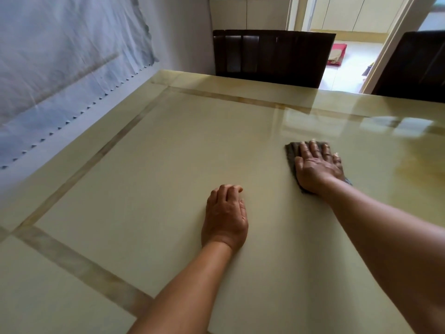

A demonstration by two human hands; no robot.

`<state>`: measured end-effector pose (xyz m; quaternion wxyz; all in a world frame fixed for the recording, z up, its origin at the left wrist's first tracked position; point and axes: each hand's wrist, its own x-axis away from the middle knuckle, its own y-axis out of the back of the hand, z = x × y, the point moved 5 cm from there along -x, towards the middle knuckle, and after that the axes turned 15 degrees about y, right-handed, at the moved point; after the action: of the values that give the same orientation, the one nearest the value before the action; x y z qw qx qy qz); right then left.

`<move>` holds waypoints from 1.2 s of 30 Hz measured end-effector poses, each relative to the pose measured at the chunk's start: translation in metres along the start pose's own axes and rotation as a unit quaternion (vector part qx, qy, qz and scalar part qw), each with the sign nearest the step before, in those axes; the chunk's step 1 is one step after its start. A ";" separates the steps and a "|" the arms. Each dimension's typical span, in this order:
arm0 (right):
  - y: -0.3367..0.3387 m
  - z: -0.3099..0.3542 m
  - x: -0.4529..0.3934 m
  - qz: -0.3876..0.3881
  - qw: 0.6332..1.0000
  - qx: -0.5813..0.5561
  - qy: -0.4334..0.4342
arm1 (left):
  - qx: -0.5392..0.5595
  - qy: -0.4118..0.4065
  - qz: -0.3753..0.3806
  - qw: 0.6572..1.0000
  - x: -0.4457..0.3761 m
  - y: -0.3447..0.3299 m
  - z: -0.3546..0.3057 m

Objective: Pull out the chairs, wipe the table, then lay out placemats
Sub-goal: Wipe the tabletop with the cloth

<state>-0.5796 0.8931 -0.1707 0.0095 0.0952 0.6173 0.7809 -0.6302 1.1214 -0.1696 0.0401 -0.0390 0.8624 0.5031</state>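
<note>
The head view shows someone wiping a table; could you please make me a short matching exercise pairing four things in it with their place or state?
Column one:
1. right hand
2. left hand
3. cloth
4. dark chair

Column two:
A. lies flat under a palm on the table
B. stands at the table's far edge
C. presses down with straight fingers
D. rests on bare tabletop, fingers curled, holding nothing

Pairs: 1-C, 2-D, 3-A, 4-B
</note>
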 end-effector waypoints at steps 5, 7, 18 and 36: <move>-0.017 0.075 0.018 0.029 0.986 -0.001 0.167 | 0.054 0.015 -0.006 0.998 -0.002 0.006 0.000; -0.024 0.101 0.044 0.044 0.971 0.009 0.233 | 0.077 0.015 0.019 0.997 -0.001 0.010 -0.001; -0.067 0.190 0.214 0.091 0.883 0.065 0.456 | -0.080 0.059 0.141 0.985 0.084 0.069 0.056; -0.065 0.071 0.381 0.100 0.869 0.146 0.462 | -0.066 -0.051 0.245 0.966 0.240 0.062 -0.023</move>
<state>-0.9492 1.0269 -0.1653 -0.3686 -0.2152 0.6455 0.6334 -0.8764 1.1252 -0.1306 -0.0430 0.1968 0.8075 0.5544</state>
